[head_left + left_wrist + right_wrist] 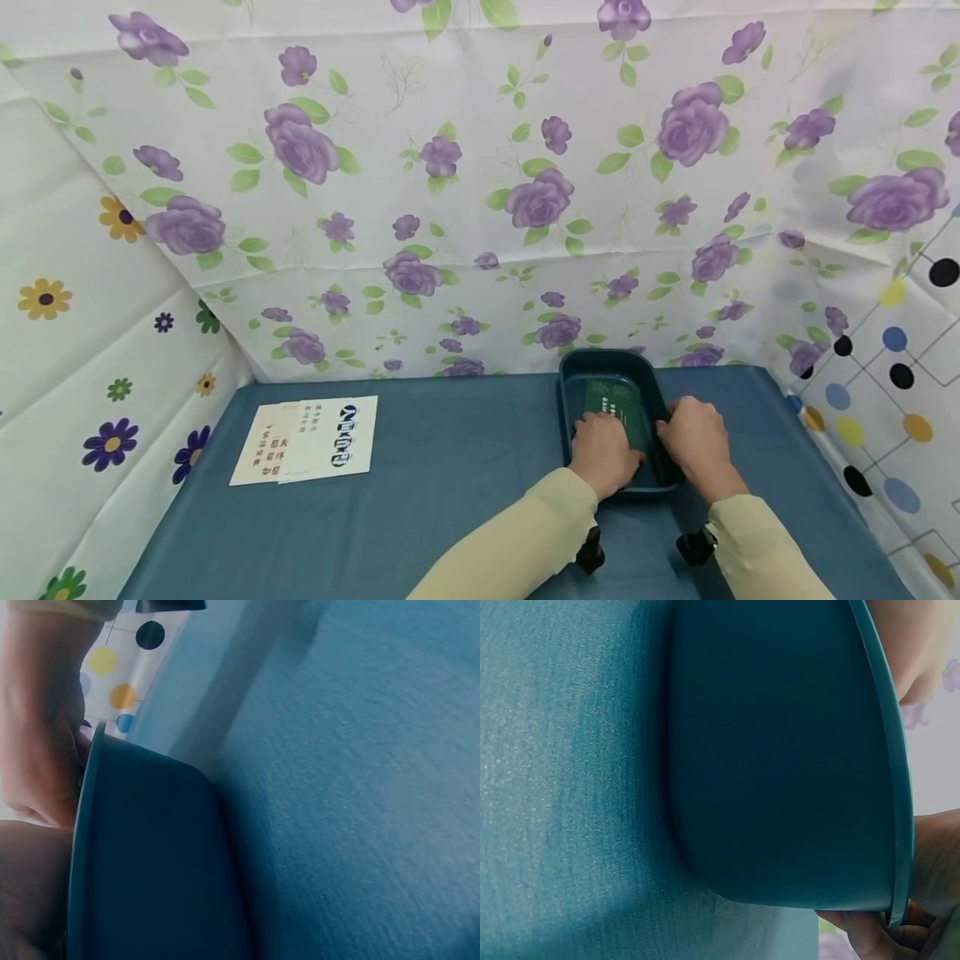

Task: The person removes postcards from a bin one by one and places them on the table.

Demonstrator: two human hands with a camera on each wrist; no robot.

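Observation:
A dark teal plastic tray [611, 492] stands at the back right of the table. Inside it lies a green card [609, 400] with pale print, its near part covered by a hand. My left hand [606, 454] reaches over the tray's near-left side and grips the card across its width, thumb to the right; its fingertips are mostly hidden. With curled fingers my right hand [696, 437] holds the tray's right rim. In the right wrist view, the right hand's fingers [866, 934] wrap that rim from outside. The tray's outer wall [157, 847] fills much of the left wrist view.
Two overlapping cards, a cream one [262, 433] and a white one [352, 433] with dark blue print, lie at the table's left. A blue cloth [442, 475] covers the table. Flowered sheeting [480, 208] rises right behind the tray; dotted sheeting [892, 433] borders the right.

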